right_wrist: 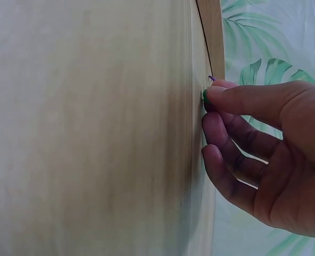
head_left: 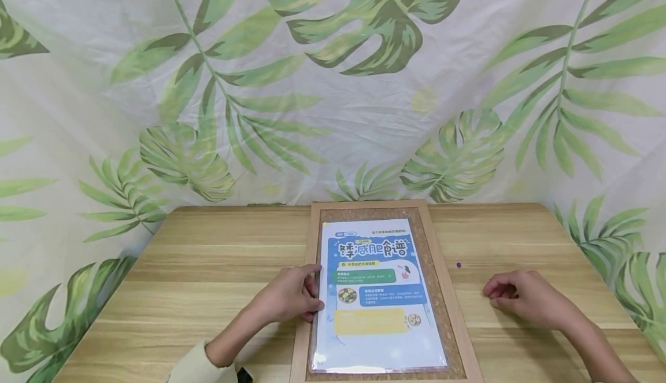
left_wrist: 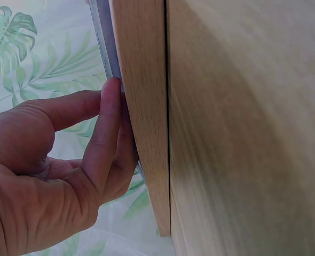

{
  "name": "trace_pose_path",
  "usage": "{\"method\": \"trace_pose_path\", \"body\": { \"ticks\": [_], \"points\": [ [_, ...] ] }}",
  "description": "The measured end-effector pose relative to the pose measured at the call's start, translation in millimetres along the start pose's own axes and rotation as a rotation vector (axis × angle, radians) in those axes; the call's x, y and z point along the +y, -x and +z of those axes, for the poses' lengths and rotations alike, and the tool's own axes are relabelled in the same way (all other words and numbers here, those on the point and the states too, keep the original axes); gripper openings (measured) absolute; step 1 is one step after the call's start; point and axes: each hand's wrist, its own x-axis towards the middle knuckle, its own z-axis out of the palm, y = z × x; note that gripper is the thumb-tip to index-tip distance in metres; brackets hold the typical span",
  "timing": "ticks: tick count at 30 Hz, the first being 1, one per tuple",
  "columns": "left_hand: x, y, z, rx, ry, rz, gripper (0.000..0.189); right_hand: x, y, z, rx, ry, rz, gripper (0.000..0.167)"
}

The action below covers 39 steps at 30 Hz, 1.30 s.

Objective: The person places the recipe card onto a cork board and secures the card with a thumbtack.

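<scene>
A laminated poster (head_left: 380, 348) with blue, green and yellow panels lies on a wood-framed cork board (head_left: 442, 290). My left hand (head_left: 288, 293) rests at the poster's left edge, thumb and index fingertips touching it well apart from each other. In the left wrist view, its fingers (left_wrist: 109, 122) reach over the frame's side (left_wrist: 141, 101). To the board's right, low over the table, my right hand (head_left: 525, 299) pinches a small green pushpin (right_wrist: 206, 100) between thumb and finger, partly covered by them. A purple pushpin (head_left: 459, 265) lies on the table just beyond that hand.
A yellow pin (head_left: 325, 224) is at the poster's top left corner. The wooden table (head_left: 224, 256) extends on both sides of the board. Behind it hangs a leaf-patterned cloth (head_left: 364, 105). A small black object (head_left: 244, 375) shows by the left sleeve (head_left: 203, 365).
</scene>
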Motion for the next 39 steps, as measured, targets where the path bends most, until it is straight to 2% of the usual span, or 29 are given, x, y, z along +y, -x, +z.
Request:
{"method": "trace_pose_path", "body": {
  "ticks": [10, 23, 39],
  "points": [
    [0.4, 0.8, -0.5, 0.005, 0.005, 0.003, 0.081, -8.4, -14.8, -2.3, 0.002, -0.04, 0.006, 0.013],
    [0.8, 1.2, -0.8, 0.005, 0.012, 0.004, 0.081, -24.6, -45.4, -7.3, 0.012, -0.087, 0.033, 0.01],
    [1.4, 1.9, -1.7, -0.006, 0.031, 0.007, 0.081, -47.7, -84.9, -2.1, 0.018, -0.113, 0.053, 0.01]
  ]
}}
